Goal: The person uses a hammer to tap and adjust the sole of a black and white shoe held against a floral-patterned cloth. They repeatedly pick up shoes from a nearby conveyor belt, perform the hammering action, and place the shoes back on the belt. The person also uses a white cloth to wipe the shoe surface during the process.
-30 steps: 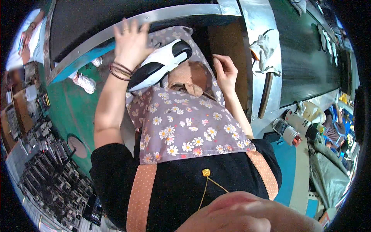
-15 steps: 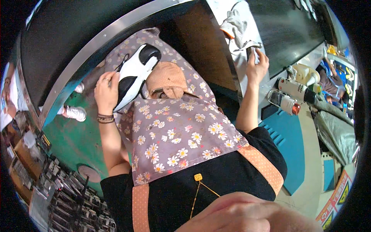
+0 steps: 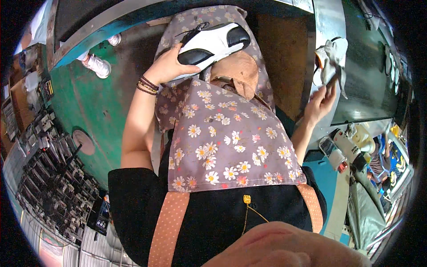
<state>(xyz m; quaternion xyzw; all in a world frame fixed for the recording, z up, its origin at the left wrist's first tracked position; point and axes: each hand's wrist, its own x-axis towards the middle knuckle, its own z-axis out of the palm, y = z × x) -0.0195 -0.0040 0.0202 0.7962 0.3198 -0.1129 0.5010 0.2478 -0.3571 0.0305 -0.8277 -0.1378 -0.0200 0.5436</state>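
Note:
A white and black shoe (image 3: 218, 46) lies on my lap, its sole facing up and its dark lace trailing at the far side. My left hand (image 3: 171, 66) grips its left end, with the thumb across the sole and the other fingers mostly hidden behind. My right hand (image 3: 321, 101) is at the bench on the right, fingers apart. Its fingertips reach the loose end of a crumpled grey-white cloth (image 3: 329, 58); I see no firm grip on it. White pieces partly covered by the cloth cannot be made out.
A metal-edged bench (image 3: 327, 20) runs along my right, beside a dark belt-like surface (image 3: 367, 84) bearing several pale shoe-like pieces. A bottle (image 3: 331, 151) and a white container stand near my right elbow. Another person's white shoe (image 3: 98, 66) is on the green floor (image 3: 82, 104).
The whole view has shifted and turned. My left thumb now lies over the sole, where earlier the fingers were at its edge. The dark item at my right fingers no longer shows.

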